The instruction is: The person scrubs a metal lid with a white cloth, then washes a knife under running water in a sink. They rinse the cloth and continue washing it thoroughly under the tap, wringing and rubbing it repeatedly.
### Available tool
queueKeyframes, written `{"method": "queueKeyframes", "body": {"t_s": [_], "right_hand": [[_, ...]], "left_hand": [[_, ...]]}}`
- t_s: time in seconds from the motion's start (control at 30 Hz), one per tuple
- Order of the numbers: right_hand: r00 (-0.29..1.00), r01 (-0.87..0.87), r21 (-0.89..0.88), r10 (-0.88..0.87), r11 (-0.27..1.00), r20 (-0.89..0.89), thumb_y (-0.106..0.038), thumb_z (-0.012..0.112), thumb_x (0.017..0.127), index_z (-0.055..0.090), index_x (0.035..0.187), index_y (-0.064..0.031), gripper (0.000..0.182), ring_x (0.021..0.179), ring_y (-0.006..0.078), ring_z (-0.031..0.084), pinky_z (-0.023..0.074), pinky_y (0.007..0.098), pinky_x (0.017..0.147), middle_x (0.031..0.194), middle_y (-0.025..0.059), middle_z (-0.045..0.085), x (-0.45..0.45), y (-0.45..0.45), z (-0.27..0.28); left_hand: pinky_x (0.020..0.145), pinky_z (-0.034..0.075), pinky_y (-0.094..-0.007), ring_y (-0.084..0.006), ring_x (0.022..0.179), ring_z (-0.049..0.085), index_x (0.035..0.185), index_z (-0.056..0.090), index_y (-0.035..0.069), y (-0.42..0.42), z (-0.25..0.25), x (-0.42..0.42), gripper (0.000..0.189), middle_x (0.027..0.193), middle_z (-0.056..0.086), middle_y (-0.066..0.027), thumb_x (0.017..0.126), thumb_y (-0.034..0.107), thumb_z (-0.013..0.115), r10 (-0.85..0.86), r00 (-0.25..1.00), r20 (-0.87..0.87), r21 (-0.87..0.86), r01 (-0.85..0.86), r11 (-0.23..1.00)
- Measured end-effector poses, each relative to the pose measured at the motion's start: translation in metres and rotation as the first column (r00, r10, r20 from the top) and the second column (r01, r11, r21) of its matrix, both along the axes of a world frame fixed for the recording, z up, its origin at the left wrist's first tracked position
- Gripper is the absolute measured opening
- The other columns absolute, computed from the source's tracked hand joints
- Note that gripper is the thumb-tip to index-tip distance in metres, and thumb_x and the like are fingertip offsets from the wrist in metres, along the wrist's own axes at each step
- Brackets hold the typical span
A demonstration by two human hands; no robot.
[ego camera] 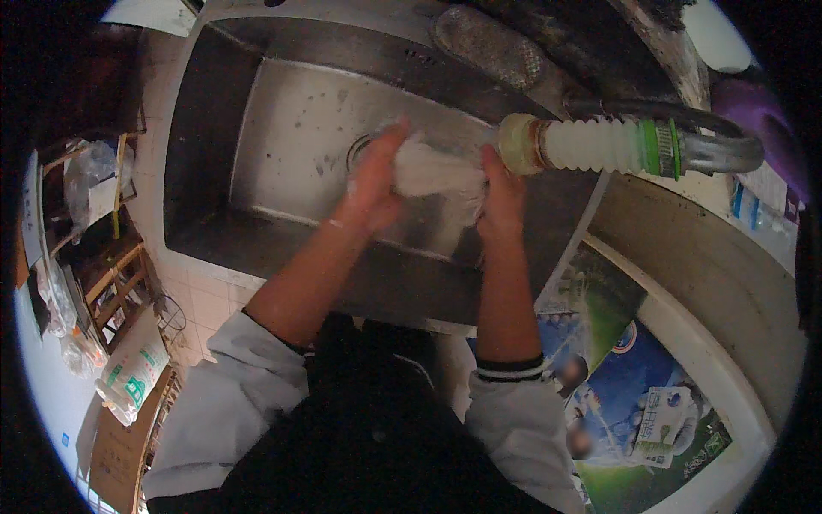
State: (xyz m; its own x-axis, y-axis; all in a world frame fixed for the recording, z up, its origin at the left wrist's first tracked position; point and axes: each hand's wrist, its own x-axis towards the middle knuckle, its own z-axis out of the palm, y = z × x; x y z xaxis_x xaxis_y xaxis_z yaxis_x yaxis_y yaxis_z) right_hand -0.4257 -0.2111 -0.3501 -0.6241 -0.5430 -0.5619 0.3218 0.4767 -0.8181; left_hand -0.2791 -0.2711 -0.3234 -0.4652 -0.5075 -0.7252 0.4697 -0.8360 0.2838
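Observation:
Over a stainless steel sink point(289, 122), a pale cloth point(433, 168) is stretched between my two hands, blurred by motion. My left hand point(376, 183) grips the cloth's left end, close to the round drain point(357, 151). At the cloth's right end, my right hand point(502, 196) holds on just below the faucet's mouth. The faucet point(719, 153) carries a white corrugated extension hose point(594, 146) fastened with a green clamp point(666, 148). Whether water is running from it is hard to tell.
Behind the sink lies a grey, worn oblong object point(488, 48). To the right, printed sheets point(616, 398) cover a surface with a raised pale rim point(700, 334). A purple container point(758, 128) stands at far right. Wooden racks point(119, 283) and a white printed bag point(135, 379) are at left.

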Motion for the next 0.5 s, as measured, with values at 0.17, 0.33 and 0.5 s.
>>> {"method": "queueKeyframes", "body": {"t_s": [0.17,0.33,0.5], "right_hand": [[0.91,0.099,-0.369,0.066,0.924,0.408,-0.008,0.052,0.08,0.042,0.114,-0.0039,0.036,0.094,0.0182,0.049,0.0419,0.0312,0.08,0.105,0.007,0.049,-0.019,0.033,0.038],[0.995,0.032,-0.343,-0.063,0.939,-0.079,-0.005,0.053,0.079,0.047,0.109,-0.0024,0.031,0.099,0.0182,0.049,0.0399,0.0305,0.083,0.107,0.0087,0.051,-0.01,0.037,0.044],[0.318,-0.717,0.196,0.565,0.668,-0.761,-0.008,0.053,0.078,0.053,0.103,0.0001,0.026,0.1,0.015,0.048,0.0366,0.0266,0.086,0.11,0.0096,0.051,0.061,0.033,0.044]], "left_hand": [[0.071,0.043,-0.0315,-0.0165,0.08,0.052,0.093,0.049,0.009,-0.003,-0.027,0.021,0.031,0.083,0.054,-0.0042,0.079,0.035,0.054,-0.038,0.986,0.16,-0.128,0.059,0.99],[0.069,0.042,-0.0295,-0.0149,0.081,0.05,0.096,0.047,0.009,0.011,-0.031,0.012,0.029,0.084,0.051,-0.0025,0.078,0.031,0.056,0.045,0.965,0.259,-0.165,-0.002,0.986],[0.07,0.042,-0.0302,-0.0157,0.084,0.05,0.097,0.048,0.007,0.017,-0.004,0.001,0.028,0.09,0.053,-0.0032,0.082,0.031,0.049,-0.075,0.99,-0.119,0.153,0.093,0.984]]}}
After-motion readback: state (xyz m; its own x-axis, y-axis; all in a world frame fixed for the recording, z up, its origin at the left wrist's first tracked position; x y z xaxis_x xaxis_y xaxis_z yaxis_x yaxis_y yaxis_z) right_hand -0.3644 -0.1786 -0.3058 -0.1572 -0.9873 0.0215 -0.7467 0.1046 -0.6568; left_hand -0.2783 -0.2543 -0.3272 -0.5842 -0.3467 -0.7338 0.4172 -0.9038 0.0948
